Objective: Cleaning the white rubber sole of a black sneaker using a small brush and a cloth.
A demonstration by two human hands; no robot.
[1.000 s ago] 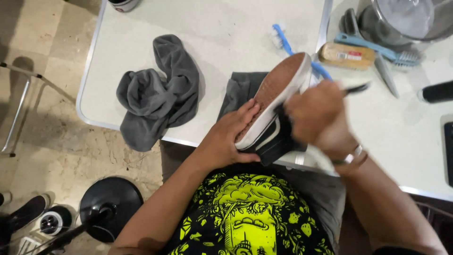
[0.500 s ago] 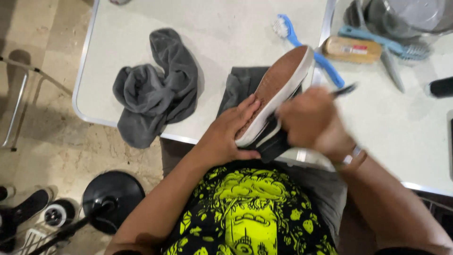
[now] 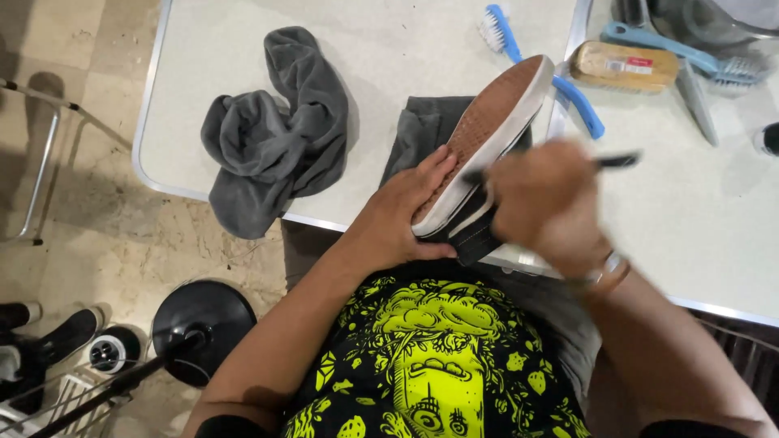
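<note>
The left hand [image 3: 402, 215] is gripping a shoe [image 3: 487, 146] (sole up) at the table's [image 3: 389, 49] near edge; the right hand [image 3: 548, 203] is clenching a dark tool [image 3: 618, 161].

Bright even light, right hand [image 3: 545, 199] motion-blurred
</note>
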